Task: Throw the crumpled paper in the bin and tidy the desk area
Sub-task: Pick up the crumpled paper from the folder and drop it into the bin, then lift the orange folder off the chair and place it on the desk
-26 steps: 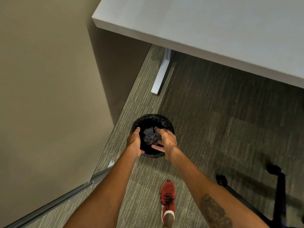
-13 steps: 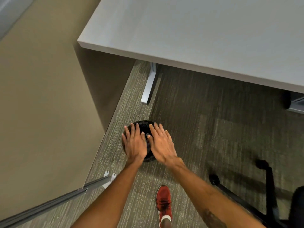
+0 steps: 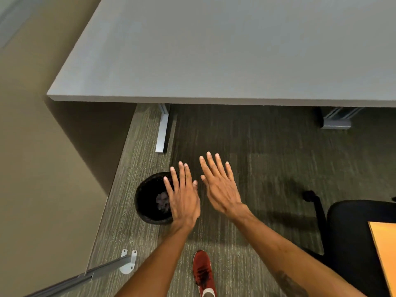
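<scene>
A round black bin [image 3: 147, 200] stands on the carpet beside the partition wall, under the near left corner of the grey desk [image 3: 214, 61]. A crumpled greyish paper [image 3: 162, 201] lies inside it. My left hand [image 3: 182, 194] hovers flat over the bin's right side, fingers spread, holding nothing. To its right, over bare carpet, my right hand [image 3: 220, 185] is also flat and empty. The left hand hides part of the bin's rim.
A beige partition wall [image 3: 42, 168] runs along the left, with a metal rail and bracket [image 3: 127, 261] at its foot. A desk leg [image 3: 162, 133] stands behind the bin. A black office chair [image 3: 351, 228] and an orange surface [image 3: 385, 249] are at right. My red shoe [image 3: 202, 273] is below.
Both hands let go of the bin, opened flat and rose away to the right. The view tilted up, showing more desk and the chair.
</scene>
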